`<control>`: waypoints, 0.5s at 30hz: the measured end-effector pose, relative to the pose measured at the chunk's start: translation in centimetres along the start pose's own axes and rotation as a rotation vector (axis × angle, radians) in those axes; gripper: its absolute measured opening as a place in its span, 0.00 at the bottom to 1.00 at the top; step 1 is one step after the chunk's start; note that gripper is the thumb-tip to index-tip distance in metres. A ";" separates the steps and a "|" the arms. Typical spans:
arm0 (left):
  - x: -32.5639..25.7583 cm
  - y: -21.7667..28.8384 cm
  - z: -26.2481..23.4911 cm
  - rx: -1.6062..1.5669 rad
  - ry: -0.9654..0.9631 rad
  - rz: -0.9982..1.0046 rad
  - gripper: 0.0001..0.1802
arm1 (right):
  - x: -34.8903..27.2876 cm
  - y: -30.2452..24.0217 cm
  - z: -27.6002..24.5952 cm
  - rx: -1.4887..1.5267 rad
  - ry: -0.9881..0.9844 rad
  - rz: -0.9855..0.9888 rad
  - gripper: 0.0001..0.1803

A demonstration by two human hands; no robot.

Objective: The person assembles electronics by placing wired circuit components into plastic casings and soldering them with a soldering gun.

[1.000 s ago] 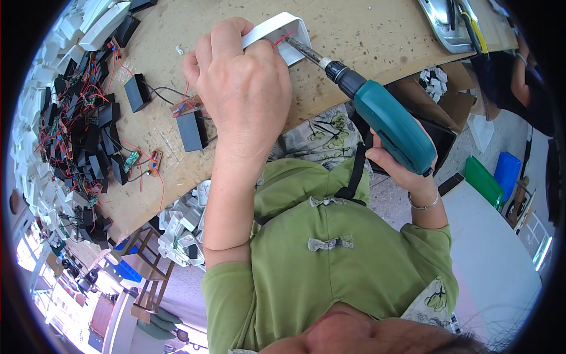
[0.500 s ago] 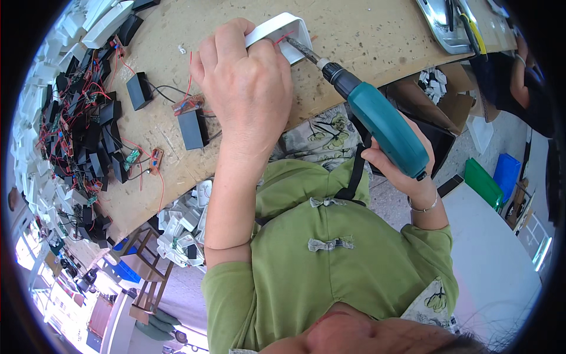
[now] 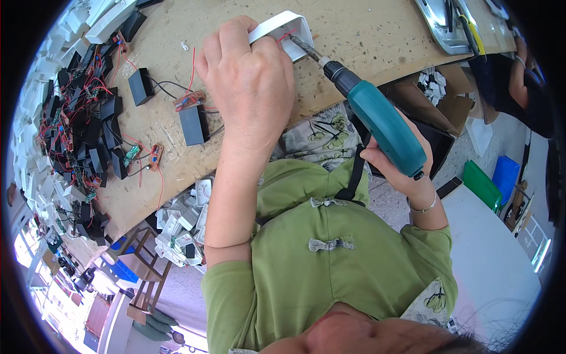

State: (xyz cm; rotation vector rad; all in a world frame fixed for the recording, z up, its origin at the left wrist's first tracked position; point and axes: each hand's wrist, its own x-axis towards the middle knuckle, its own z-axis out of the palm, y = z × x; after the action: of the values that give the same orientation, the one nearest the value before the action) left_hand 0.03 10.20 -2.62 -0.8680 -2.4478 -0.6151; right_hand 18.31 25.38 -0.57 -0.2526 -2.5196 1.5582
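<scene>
My left hand (image 3: 250,85) is closed on a white plastic housing (image 3: 284,26), open side toward the right, near the middle of the work table. A short red wire shows inside the housing. My right hand (image 3: 407,159) grips a teal electric screwdriver (image 3: 386,124) by its body. Its metal bit reaches into the housing beside the red wire; the exact contact at the tip is too small to tell. Left of my left hand lie a black box (image 3: 193,125), a small circuit board (image 3: 190,101) and another black box (image 3: 140,87), with wires between them.
A heap of black boxes with red wires (image 3: 88,130) and many white housings (image 3: 35,118) fill the table's left side. A metal tray (image 3: 448,29) with pliers (image 3: 470,32) stands at the far right. Below are a cardboard box (image 3: 457,97) and a bin of white parts (image 3: 183,227). Another person's arm (image 3: 519,82) shows at right.
Very little differs. The housing, my left hand and the screwdriver tip have shifted slightly to the right; both hands keep their grips.
</scene>
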 end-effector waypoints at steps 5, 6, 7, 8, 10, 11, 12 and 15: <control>0.0 0.0 0.0 0.002 0.010 0.009 0.05 | -0.4 0.2 -0.1 0.017 0.002 0.019 0.35; 0.0 0.0 0.0 0.000 0.008 0.003 0.05 | -0.5 0.3 0.0 0.036 0.012 0.023 0.35; 0.0 0.0 0.0 -0.002 0.005 -0.003 0.05 | -0.6 0.3 0.0 0.055 0.022 0.028 0.35; 0.0 0.0 0.0 -0.002 0.005 -0.003 0.05 | -0.6 0.3 0.0 0.055 0.023 0.029 0.35; 0.0 0.0 0.0 -0.009 0.008 -0.004 0.05 | -0.6 0.1 -0.1 0.067 0.020 0.052 0.35; 0.0 0.0 0.0 -0.009 0.008 -0.004 0.05 | -0.6 0.1 -0.1 0.067 0.020 0.052 0.35; 0.0 -0.1 0.0 -0.008 0.010 -0.002 0.05 | -0.6 0.1 -0.1 0.060 0.017 0.050 0.35; 0.0 -0.1 0.1 -0.008 0.009 -0.004 0.05 | -0.4 0.0 -0.1 0.051 0.014 0.028 0.35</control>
State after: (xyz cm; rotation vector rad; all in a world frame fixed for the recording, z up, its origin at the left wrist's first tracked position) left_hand -0.02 10.19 -2.70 -0.8624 -2.4414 -0.6288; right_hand 18.74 25.36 -0.53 -0.2929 -2.4722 1.6226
